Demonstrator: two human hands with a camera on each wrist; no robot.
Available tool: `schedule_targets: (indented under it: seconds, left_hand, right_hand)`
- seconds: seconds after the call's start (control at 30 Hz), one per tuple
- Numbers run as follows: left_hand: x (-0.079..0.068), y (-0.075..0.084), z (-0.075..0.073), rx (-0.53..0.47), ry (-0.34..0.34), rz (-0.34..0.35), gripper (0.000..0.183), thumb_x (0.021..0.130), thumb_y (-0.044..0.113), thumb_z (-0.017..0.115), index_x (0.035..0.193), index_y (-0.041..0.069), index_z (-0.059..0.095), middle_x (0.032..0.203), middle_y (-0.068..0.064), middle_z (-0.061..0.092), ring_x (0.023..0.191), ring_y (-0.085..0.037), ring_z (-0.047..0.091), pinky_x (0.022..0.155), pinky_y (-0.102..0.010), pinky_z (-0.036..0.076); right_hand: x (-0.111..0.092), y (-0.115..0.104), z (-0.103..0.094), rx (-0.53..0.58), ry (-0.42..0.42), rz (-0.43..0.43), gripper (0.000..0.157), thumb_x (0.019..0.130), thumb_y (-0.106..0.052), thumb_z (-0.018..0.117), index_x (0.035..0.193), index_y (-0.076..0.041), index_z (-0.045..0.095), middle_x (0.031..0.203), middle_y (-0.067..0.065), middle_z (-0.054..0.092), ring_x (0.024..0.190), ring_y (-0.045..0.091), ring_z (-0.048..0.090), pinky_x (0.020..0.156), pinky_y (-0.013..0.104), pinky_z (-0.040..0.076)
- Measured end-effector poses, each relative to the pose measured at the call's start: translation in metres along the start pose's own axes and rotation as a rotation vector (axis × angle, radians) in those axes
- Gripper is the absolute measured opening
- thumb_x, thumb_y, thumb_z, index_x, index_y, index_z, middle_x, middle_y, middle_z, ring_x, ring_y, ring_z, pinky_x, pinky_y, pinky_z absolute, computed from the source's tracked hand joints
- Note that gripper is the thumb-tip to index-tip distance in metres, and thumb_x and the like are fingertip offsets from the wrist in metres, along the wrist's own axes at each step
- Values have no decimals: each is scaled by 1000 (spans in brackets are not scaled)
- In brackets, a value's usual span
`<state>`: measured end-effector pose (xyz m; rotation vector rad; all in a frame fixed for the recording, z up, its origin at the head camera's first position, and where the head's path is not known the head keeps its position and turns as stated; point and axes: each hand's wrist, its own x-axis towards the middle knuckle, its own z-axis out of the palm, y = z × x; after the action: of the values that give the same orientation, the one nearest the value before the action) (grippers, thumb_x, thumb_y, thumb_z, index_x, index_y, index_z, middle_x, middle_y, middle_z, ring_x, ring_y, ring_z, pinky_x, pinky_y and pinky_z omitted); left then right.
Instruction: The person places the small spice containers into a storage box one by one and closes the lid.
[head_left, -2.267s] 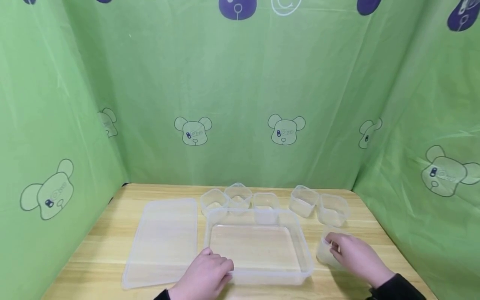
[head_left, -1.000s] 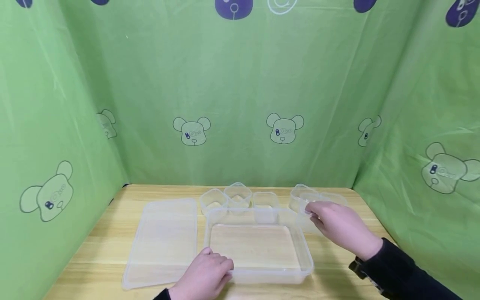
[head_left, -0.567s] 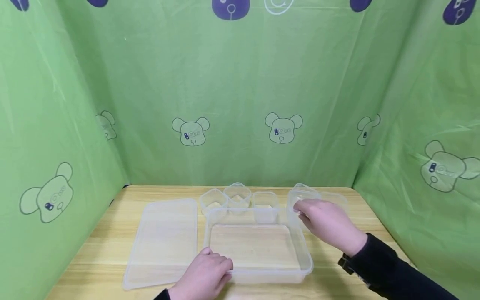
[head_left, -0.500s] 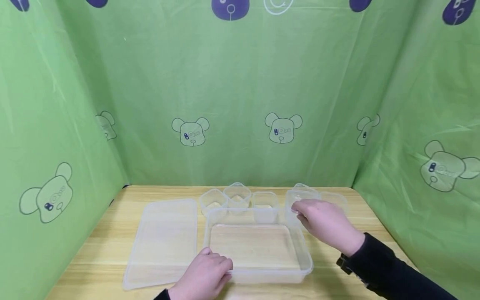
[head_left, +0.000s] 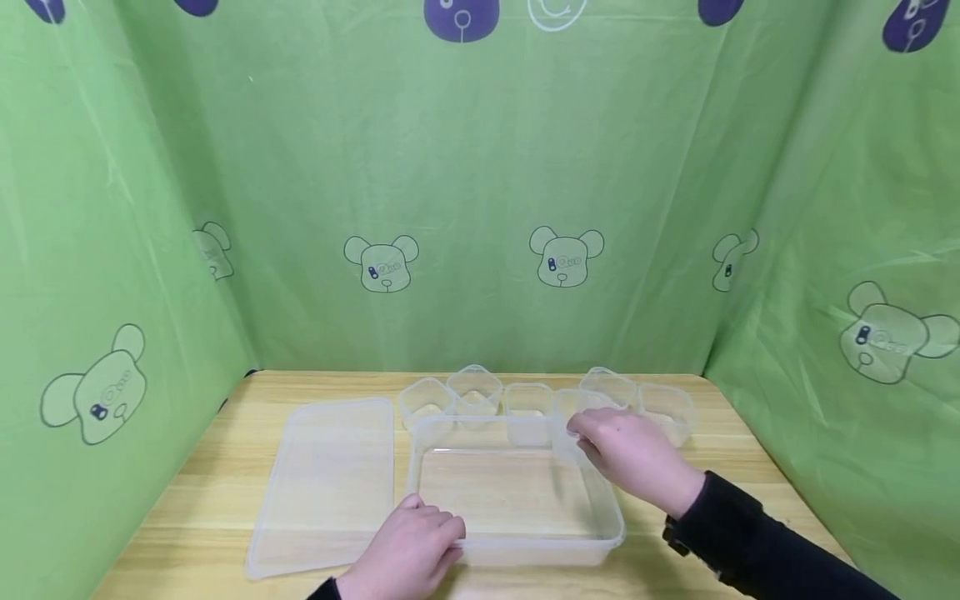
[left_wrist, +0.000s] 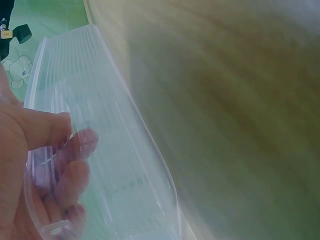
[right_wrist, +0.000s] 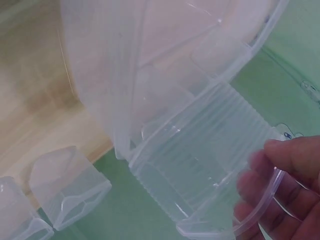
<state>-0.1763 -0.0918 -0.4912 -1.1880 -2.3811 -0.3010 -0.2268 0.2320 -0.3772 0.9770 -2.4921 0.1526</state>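
Observation:
A large clear plastic storage box (head_left: 540, 547) stands uncovered on the wooden table. My left hand (head_left: 408, 542) grips its near wall; in the left wrist view the thumb is on one side of the clear wall (left_wrist: 120, 165) and the fingers show through from the other. My right hand (head_left: 637, 454) pinches a small clear plastic container (head_left: 567, 407) by its rim. That container is raised at the big box's back right corner, and its ribbed wall (right_wrist: 215, 145) shows in the right wrist view. My right hand hides part of it in the head view.
Left of the box lies a flat translucent lid (head_left: 330, 483). Behind the box are three small containers, one of them a clear cup (head_left: 476, 390); two more, including a square cup (head_left: 667, 408), stand back right. Green fabric walls (head_left: 480, 325) enclose the table.
My right hand has lifted the small container from the table right of the box and carried it back and left to the box's back right corner. My left hand has stayed put.

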Motion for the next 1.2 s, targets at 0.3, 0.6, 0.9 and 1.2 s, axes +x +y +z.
schedule_targets:
  seconds: [0.3, 0.6, 0.9, 1.2]
  left_hand:
    - [0, 0, -1, 1, -4, -7, 26, 83, 25, 78, 78, 24, 53, 67, 18, 49, 61, 0, 48, 69, -22, 26]
    - [0, 0, 0, -2, -6, -5, 25, 83, 25, 78, 78, 24, 54, 67, 18, 50, 62, 1, 49, 69, -22, 28]
    - [-1, 0, 0, -15, -20, -13, 25, 83, 26, 78, 78, 25, 54, 67, 19, 50, 62, 3, 47, 68, -21, 28]
    - [0, 0, 0, -17, -20, -12, 25, 83, 26, 78, 78, 25, 54, 68, 19, 52, 62, 3, 48, 68, -21, 27]
  right_hand:
    - [-1, -5, 15, 26, 12, -23, 22, 78, 4, 76, 93, -10, 69, 85, -2, 70, 76, 16, 68, 68, 33, 57]
    - [-4, -8, 30, 42, -21, -44, 21, 79, 2, 75, 94, -11, 69, 86, -1, 72, 78, 15, 68, 69, 32, 57]
    - [-10, -12, 46, 43, -36, -46, 22, 77, 2, 77, 92, -12, 68, 83, -4, 69, 73, 13, 66, 65, 29, 55]
    - [-14, -12, 54, 40, -80, -19, 22, 77, 1, 77, 90, -14, 67, 83, -4, 70, 73, 14, 66, 65, 32, 56]
